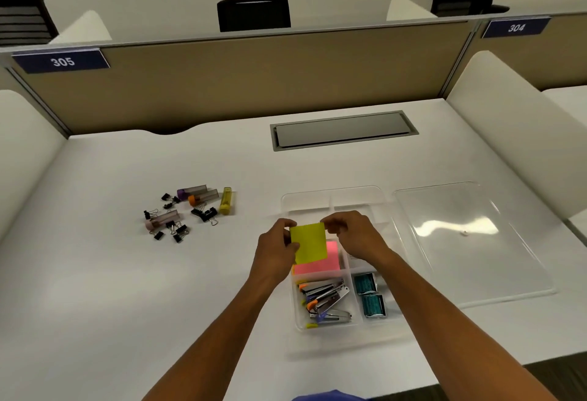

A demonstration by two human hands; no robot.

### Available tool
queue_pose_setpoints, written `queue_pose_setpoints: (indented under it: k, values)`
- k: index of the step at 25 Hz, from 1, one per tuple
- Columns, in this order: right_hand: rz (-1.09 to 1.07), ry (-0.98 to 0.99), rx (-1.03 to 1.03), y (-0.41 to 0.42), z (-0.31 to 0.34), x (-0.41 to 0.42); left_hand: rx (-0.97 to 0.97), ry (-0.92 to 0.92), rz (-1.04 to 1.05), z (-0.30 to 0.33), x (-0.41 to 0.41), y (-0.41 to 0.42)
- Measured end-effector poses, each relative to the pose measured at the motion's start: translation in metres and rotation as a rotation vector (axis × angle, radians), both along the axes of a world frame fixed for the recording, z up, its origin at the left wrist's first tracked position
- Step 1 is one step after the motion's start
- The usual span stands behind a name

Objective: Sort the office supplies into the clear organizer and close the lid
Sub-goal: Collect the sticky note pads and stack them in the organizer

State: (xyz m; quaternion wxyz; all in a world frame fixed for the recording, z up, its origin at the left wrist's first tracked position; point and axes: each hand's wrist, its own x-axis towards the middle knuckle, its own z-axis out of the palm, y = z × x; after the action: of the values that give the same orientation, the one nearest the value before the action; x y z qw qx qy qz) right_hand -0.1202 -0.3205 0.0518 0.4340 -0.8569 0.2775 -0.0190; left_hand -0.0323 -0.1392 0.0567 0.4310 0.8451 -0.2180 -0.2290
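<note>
Hands: yellow pad (pixel 308 242) pinched by left hand (pixel 275 246) & right hand (pixel 351 234); held above organizer (pixel 330 198)
Pink pad (pixel 317 263): seen inside organizer
Lid (pixel 470 241): laid right of organizer

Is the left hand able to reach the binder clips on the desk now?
Probably yes, but not yet: the left hand holds the yellow pad together with the right hand. The desk between it and the binder clips looks bare.
</note>
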Motion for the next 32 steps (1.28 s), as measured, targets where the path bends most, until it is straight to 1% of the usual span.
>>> queue_pose_setpoints:
  k: [4,8,11,13,17,23,32]
  values:
    - [-0.098,-0.064,0.036,-0.006,0.003,-0.012,0.102,-0.022,-0.056,-0.010,-0.006,-0.010]
    - [-0.111,-0.092,0.028,-0.008,0.004,-0.017,0.172,-0.067,-0.114,-0.017,-0.012,-0.017]
    - [-0.113,-0.115,0.016,-0.007,0.002,-0.017,0.185,-0.108,-0.126,-0.020,-0.014,-0.018]
    - [-0.110,-0.121,0.013,-0.005,-0.001,-0.015,0.160,-0.111,-0.120,-0.019,-0.014,-0.015]
    - [-0.077,-0.147,0.010,0.005,0.001,-0.005,0.090,-0.099,-0.069,-0.013,-0.010,-0.005]
    - [-0.012,-0.219,0.015,0.033,0.009,0.016,-0.020,-0.188,0.048,-0.009,0.007,0.031]
    - [0.113,-0.213,0.034,0.090,0.012,0.068,-0.049,-0.218,0.242,-0.008,0.042,0.103]
